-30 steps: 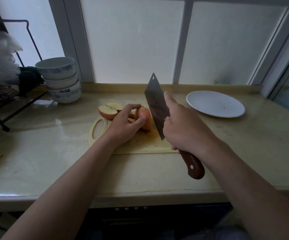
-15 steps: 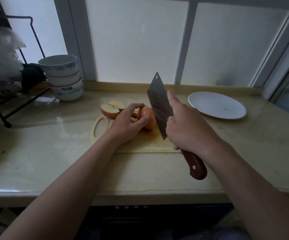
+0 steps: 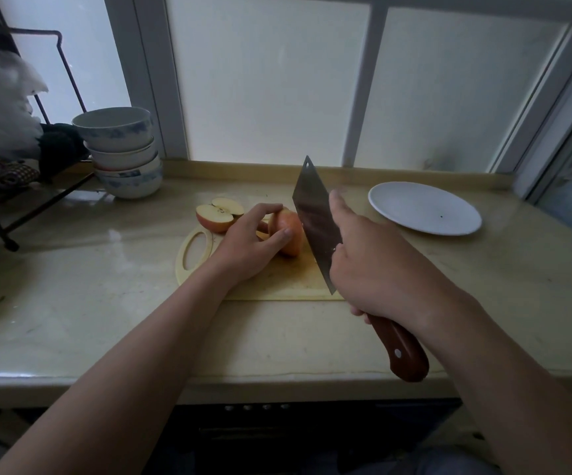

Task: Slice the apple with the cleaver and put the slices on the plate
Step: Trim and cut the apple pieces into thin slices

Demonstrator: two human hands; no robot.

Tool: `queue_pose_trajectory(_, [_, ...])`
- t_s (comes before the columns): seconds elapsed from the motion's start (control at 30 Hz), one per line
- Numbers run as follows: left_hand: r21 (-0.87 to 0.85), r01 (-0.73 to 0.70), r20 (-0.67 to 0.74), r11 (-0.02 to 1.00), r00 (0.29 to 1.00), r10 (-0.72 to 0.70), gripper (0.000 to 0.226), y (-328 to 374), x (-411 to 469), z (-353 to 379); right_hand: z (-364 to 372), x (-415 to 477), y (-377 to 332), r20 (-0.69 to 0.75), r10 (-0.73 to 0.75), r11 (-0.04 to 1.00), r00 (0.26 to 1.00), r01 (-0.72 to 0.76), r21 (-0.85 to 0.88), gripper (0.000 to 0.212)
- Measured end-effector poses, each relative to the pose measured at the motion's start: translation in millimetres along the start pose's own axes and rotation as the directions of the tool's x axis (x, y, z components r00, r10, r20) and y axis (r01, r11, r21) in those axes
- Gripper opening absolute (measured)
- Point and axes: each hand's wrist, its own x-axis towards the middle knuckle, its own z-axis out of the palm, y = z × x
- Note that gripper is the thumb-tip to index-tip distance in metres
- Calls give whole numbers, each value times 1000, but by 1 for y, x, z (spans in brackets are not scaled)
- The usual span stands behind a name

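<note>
A pale cutting board (image 3: 277,282) lies on the counter. My left hand (image 3: 250,241) grips an apple piece (image 3: 291,231) standing on the board, thumb and fingers curled around it. My right hand (image 3: 373,265) holds the cleaver (image 3: 315,217) by its brown wooden handle, forefinger stretched along the blade's spine. The blade is tilted, raised just to the right of the held piece. Two cut apple pieces (image 3: 217,216) lie face up at the board's far left corner. A white plate (image 3: 425,207) sits at the right, nothing on it.
A stack of blue-patterned bowls (image 3: 123,156) stands at the back left beside a black wire rack (image 3: 10,200) with cloths. A frosted window runs along the back. The counter's front edge (image 3: 277,378) is near my body.
The camera has shifted slightly. My hands, the cleaver and the apple piece keep nearly the same pose.
</note>
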Motion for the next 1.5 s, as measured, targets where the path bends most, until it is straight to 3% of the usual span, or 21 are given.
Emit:
queue_pose_trajectory(0.37, [18, -33, -18, 999, 999, 33, 52, -1, -1, 1, -2, 13, -9, -9, -20, 999, 1000, 20, -45, 91])
queue_pose_trajectory(0.8, [23, -61, -28, 998, 998, 62, 53, 0, -2, 0, 19, 3, 3, 84, 25, 999, 996, -23, -26, 89])
queue_pose_trajectory(1.17, [15, -20, -15, 1000, 1000, 21, 54, 2, -2, 0, 3, 8, 0, -18, 10, 997, 1000, -9, 81, 86])
queue_pose_trajectory(1.5, [10, -5, -5, 1000, 1000, 6, 53, 4, -2, 0, -1, 5, -3, -38, -5, 998, 999, 7, 61, 84])
